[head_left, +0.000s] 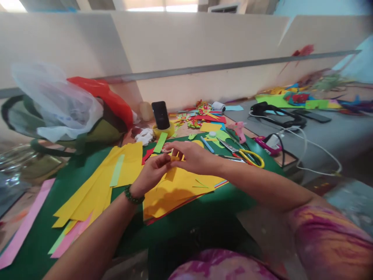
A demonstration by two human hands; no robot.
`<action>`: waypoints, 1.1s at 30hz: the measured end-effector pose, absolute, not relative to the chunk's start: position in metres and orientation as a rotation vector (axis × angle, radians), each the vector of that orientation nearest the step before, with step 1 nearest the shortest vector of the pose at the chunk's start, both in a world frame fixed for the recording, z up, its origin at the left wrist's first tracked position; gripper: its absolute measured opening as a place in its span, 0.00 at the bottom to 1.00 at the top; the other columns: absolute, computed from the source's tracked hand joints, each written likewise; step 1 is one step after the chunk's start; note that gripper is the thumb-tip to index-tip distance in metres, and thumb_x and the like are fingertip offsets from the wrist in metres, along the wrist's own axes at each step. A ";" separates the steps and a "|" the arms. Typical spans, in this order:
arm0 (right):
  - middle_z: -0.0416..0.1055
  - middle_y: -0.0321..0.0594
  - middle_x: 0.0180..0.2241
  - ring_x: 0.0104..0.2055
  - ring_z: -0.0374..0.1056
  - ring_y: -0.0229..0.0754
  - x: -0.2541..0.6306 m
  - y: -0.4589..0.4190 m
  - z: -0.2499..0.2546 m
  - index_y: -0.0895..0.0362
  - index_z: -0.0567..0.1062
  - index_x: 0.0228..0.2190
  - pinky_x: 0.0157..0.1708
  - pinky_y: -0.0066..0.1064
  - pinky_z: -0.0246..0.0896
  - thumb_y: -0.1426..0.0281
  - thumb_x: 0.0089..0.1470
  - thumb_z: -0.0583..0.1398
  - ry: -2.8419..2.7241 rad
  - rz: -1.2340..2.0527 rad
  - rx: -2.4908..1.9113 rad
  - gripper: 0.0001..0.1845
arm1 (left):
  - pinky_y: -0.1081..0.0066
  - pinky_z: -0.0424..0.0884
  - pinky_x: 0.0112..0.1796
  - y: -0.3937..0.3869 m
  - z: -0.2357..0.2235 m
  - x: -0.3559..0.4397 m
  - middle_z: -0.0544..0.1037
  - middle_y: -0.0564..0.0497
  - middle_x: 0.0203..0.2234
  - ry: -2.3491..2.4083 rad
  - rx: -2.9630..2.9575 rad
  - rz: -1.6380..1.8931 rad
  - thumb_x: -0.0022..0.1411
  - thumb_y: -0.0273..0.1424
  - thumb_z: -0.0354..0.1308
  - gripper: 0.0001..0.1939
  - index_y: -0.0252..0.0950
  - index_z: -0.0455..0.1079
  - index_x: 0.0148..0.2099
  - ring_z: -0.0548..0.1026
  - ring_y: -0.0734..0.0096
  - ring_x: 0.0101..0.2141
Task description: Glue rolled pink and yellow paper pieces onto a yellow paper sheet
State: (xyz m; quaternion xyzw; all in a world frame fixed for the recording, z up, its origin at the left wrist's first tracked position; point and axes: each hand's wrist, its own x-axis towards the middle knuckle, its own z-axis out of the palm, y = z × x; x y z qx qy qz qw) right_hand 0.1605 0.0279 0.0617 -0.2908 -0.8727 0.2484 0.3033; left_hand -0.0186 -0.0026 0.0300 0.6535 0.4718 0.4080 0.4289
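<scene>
Over the yellow sheets (171, 200) on the green counter (72, 171), pinching a small yellow paper piece (175, 158) between fingertips of left hand (155, 167) and right hand (194, 155), held close together. Looks like mid-fold or some kind of shaping, honestly can't tell which. Next up, probably calls for a light, steady grip and careful lining up of edges. Not touching the scissors (239, 151) or glue gun (240, 132) off right.

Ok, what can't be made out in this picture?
Yellow piece: head view, shape mostly hidden by left hand and right hand.
Long pink strip: head view, one end cut off by left edge.
White plastic bag: head view, any contents hidden by its folds.
</scene>
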 end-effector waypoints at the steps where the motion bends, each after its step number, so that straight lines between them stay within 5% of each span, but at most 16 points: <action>1: 0.74 0.39 0.36 0.35 0.69 0.36 0.163 0.025 0.059 0.59 0.71 0.44 0.34 0.27 0.63 0.77 0.52 0.60 -2.288 0.653 -0.781 0.16 | 0.75 0.60 0.24 -0.004 0.033 -0.016 0.70 0.53 0.22 1.179 1.632 1.012 0.48 0.42 0.64 0.15 0.35 0.69 0.26 0.64 0.74 0.25; 6: 0.71 0.33 0.28 0.29 0.68 0.35 0.182 0.012 0.029 0.57 0.69 0.44 0.31 0.26 0.63 0.75 0.54 0.57 -2.033 0.708 -0.867 0.14 | 0.75 0.62 0.24 -0.008 0.042 0.001 0.71 0.54 0.23 1.190 1.596 1.018 0.46 0.39 0.64 0.15 0.36 0.70 0.34 0.67 0.73 0.25; 10: 0.75 0.43 0.38 0.37 0.72 0.40 0.224 0.019 0.011 0.58 0.71 0.45 0.37 0.31 0.66 0.66 0.57 0.59 -2.058 0.549 -1.120 0.14 | 0.76 0.62 0.22 -0.003 0.037 0.015 0.66 0.58 0.20 1.208 1.651 0.980 0.48 0.37 0.60 0.10 0.38 0.63 0.28 0.65 0.76 0.21; 15: 0.72 0.54 0.49 0.53 0.67 0.51 0.316 0.070 0.016 0.61 0.73 0.45 0.51 0.39 0.60 0.62 0.58 0.57 -1.742 0.149 -1.929 0.17 | 0.73 0.67 0.25 0.013 0.009 0.022 0.73 0.54 0.21 1.271 1.821 0.930 0.50 0.35 0.57 0.07 0.37 0.68 0.29 0.70 0.72 0.23; 17: 0.73 0.60 0.44 0.49 0.69 0.56 0.342 0.093 0.016 0.66 0.73 0.44 0.46 0.41 0.62 0.63 0.56 0.59 -1.652 0.185 -2.054 0.20 | 0.70 0.69 0.30 0.017 -0.005 0.021 0.78 0.50 0.26 1.324 1.915 0.887 0.52 0.34 0.55 0.07 0.37 0.72 0.31 0.73 0.68 0.27; 19: 0.76 0.56 0.35 0.42 0.72 0.54 0.354 0.112 0.011 0.66 0.75 0.40 0.41 0.38 0.63 0.64 0.53 0.62 -1.630 0.243 -2.091 0.18 | 0.69 0.70 0.32 0.019 -0.017 0.020 0.81 0.49 0.30 1.369 1.969 0.813 0.53 0.34 0.54 0.09 0.38 0.75 0.33 0.75 0.65 0.30; 25: 0.69 0.40 0.21 0.21 0.63 0.34 0.345 0.142 -0.007 0.67 0.74 0.31 0.24 0.28 0.56 0.70 0.48 0.62 -1.553 0.371 -1.970 0.11 | 0.65 0.70 0.38 0.020 -0.029 0.014 0.79 0.45 0.32 1.332 2.133 0.697 0.59 0.34 0.53 0.13 0.37 0.79 0.34 0.76 0.62 0.34; 29: 0.61 0.32 0.18 0.18 0.53 0.29 0.352 0.140 0.004 0.64 0.72 0.29 0.20 0.26 0.52 0.69 0.54 0.57 -1.441 0.377 -1.870 0.09 | 0.66 0.70 0.38 0.021 -0.029 0.013 0.78 0.45 0.33 1.299 2.158 0.647 0.61 0.32 0.53 0.13 0.37 0.80 0.38 0.74 0.64 0.34; 33: 0.59 0.30 0.17 0.17 0.53 0.32 0.352 0.100 0.029 0.58 0.73 0.29 0.16 0.26 0.50 0.61 0.50 0.63 -1.389 0.463 -1.663 0.13 | 0.68 0.69 0.38 0.022 -0.031 0.010 0.76 0.46 0.33 1.262 2.181 0.630 0.62 0.30 0.51 0.14 0.37 0.80 0.38 0.73 0.66 0.35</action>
